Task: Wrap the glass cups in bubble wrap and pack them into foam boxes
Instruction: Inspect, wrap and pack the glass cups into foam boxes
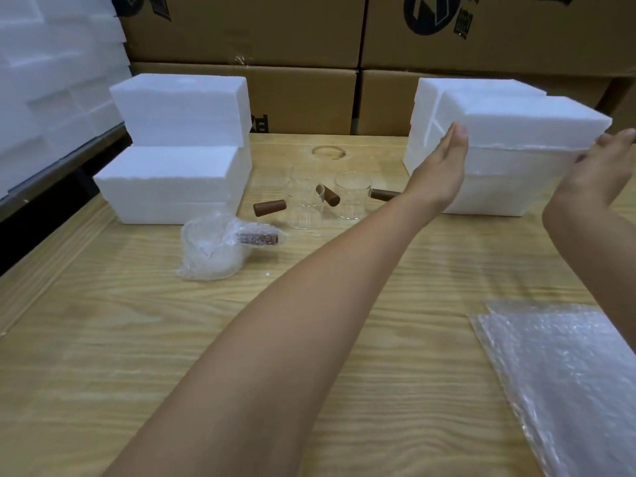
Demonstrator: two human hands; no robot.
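Three bare glass cups (352,197) with brown wooden handles stand together at the middle of the wooden table (137,339). A cup wrapped in bubble wrap (213,251) lies in front of them to the left. At the right, a closed white foam box (509,156) sits between my hands. My left hand (444,166) reaches across and presses flat against the box's left side. My right hand (599,166) grips its right end, thumb at the lid seam. Flat bubble wrap sheets (564,380) lie at the near right.
Two closed foam boxes (175,146) are stacked at the left, and another foam box (426,115) stands behind the held one. Cardboard cartons (303,94) form a wall along the back. A pile of foam pieces (51,80) rises beyond the table's left edge.
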